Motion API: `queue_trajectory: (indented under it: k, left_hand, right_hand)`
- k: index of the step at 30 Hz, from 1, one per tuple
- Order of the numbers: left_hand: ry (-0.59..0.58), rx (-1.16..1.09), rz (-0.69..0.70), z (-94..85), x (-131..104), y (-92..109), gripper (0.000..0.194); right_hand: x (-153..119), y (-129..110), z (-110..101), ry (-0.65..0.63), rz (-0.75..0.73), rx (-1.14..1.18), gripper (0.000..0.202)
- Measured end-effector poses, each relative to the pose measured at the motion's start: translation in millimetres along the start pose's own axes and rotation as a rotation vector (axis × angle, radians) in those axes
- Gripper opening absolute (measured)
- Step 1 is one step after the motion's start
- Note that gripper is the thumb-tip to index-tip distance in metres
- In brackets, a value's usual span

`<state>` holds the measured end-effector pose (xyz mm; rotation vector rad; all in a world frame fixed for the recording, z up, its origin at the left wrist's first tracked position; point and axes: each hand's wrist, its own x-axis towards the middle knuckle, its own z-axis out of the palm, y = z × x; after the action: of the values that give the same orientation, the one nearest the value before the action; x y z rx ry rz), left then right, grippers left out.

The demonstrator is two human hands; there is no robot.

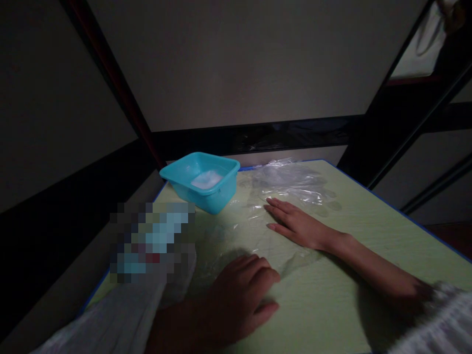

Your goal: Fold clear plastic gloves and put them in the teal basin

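My right hand (pixel 297 223) lies flat with its fingers stretched out, on or beside a clear plastic glove (pixel 254 231) spread on the table. Nearer to me, my left hand (pixel 245 295) rests at the near side of that glove. Its fingers bend a little and the thumb stands apart, with nothing visible between them. Beyond my right hand is a crumpled pile of clear plastic gloves (pixel 291 179), with finger shapes pointing right. The outline of the nearer glove is hard to make out against the table.
A turquoise plastic basin (pixel 217 194) with something white inside stands at the table's back left. A blurred-out pale blue item (pixel 162 233) lies left of my left hand. The light green table (pixel 372 231) has a blue edge and meets a panelled wall (pixel 250 64).
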<state>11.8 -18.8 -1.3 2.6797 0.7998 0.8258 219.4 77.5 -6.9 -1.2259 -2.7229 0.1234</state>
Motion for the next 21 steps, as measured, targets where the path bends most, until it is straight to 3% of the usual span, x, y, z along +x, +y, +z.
queue_trajectory:
  k: [4, 9, 12, 17, 21]
  left_hand:
    - [0.113, -0.174, -0.319, 5.1, 1, -3, 0.024]
    - [0.112, -0.466, -0.628, -0.9, 14, -4, 0.024]
    - [0.124, -0.554, -0.678, -5.5, 18, -3, 0.019]
    - [0.205, -0.649, -0.649, -5.1, 17, -7, 0.013]
    - [0.299, -0.938, -0.689, -4.1, 19, -13, 0.017]
  right_hand:
    - [0, 2, 2, 0.011, -0.006, 0.006, 0.059]
    - [0, 3, 2, 0.004, 0.0, 0.003, 0.059]
    - [0, 2, 2, 0.006, -0.001, 0.003, 0.059]
    - [-1, 3, 3, 0.028, 0.002, 0.004, 0.06]
    - [-1, 4, 3, 0.03, -0.013, 0.008, 0.06]
